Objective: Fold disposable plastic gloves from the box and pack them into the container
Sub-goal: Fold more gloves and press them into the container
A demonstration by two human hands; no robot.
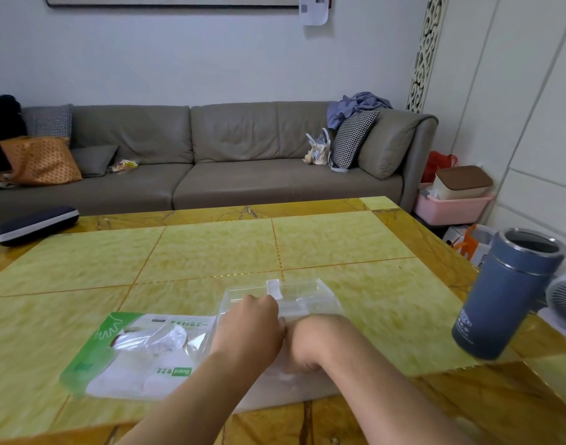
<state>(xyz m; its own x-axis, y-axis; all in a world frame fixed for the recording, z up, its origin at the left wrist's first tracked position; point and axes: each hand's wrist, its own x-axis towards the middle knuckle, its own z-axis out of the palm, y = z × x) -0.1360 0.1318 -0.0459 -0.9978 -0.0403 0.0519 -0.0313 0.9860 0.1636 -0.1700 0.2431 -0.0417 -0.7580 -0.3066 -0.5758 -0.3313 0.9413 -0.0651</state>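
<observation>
Both forearms reach forward over the yellow tiled bench (211, 252) into a clear plastic container (320, 300) near its front edge. Left hand (252, 329) lies knuckles up over the container's left side, fingers curled downward; whether it holds anything cannot be told. Right hand (307, 345) is bent down inside the container, its fingers hidden, so its grip cannot be told either. Just left of the container lies the green-and-white glove box (130, 354), clear gloves (159, 340) poking from its opening. A blue flask (506, 293) stands at the bench's right edge.
</observation>
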